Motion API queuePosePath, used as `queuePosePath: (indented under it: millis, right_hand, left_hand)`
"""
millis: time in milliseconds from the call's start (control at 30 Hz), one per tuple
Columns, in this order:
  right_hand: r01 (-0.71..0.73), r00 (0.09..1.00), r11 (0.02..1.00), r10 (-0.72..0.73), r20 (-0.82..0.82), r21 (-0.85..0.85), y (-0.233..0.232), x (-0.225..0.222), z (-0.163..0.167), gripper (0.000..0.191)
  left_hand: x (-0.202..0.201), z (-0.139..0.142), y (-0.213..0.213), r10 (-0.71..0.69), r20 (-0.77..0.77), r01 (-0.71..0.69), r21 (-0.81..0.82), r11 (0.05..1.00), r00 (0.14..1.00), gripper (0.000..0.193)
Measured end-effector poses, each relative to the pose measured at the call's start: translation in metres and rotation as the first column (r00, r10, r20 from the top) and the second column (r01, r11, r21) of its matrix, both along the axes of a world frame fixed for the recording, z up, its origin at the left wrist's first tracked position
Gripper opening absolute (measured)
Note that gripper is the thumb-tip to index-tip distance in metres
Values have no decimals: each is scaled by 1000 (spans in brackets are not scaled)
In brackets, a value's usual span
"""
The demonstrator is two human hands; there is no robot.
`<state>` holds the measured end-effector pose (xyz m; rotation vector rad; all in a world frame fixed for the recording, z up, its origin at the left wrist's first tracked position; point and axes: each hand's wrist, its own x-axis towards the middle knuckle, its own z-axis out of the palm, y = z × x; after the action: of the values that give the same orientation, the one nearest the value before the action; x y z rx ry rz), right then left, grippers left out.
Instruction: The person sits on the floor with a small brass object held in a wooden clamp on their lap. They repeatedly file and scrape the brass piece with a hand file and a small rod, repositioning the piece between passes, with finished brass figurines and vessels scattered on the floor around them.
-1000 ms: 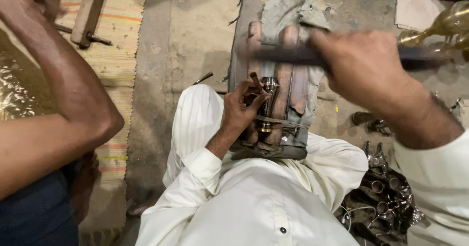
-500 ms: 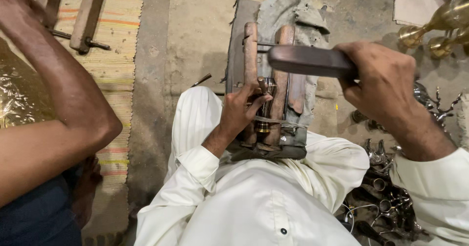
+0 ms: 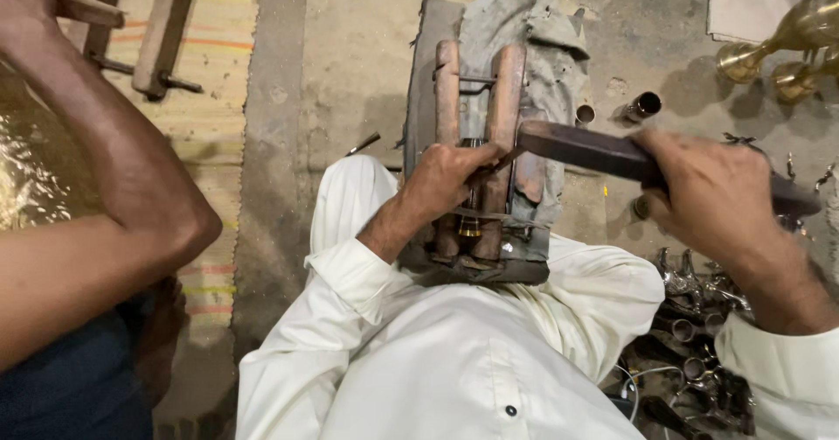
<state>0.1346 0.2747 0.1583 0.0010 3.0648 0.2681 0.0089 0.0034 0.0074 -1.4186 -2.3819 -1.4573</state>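
Head view, looking straight down: a small brass piece (image 3: 471, 227) sits in the gap between two wooden bars (image 3: 504, 112) of a holder on the floor, just past my knees. My left hand (image 3: 450, 178) is closed around a thin dark tool (image 3: 494, 167), a punch or chisel I think, though my fingers hide most of it, and its point reaches down toward the brass. My right hand (image 3: 717, 200) is clamped on a heavy dark iron bar (image 3: 587, 149), held level beside the tool like a hammer, its end close to the tool's head; the two hands are well apart.

I judge this the striking step, with the tool set and the bar poised. The next blow calls for a steady left hand and a square hit on the tool's head, clear of my fingers.

A grey cloth (image 3: 542, 47) lies under the holder on the rough concrete floor (image 3: 350, 73). Short metal tubes (image 3: 645, 104) lie to the right, brass goblets (image 3: 786, 42) beyond them, and scrap fittings (image 3: 690, 318) by my right knee. Another person's bare arm (image 3: 105, 195) reaches in at the left over a striped mat (image 3: 218, 99).
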Motion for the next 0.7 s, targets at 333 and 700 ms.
queuePosePath:
  millis: [333, 700]
  right_hand:
    - [75, 959, 896, -185, -213, -438, 7, 32, -40, 52]
    - [112, 959, 913, -202, -197, -392, -2, 51, -58, 47]
  left_hand:
    - [-5, 12, 4, -82, 7, 82, -81, 993, 997, 38]
    - [-10, 10, -2, -206, -56, 198, -112, 974, 977, 45]
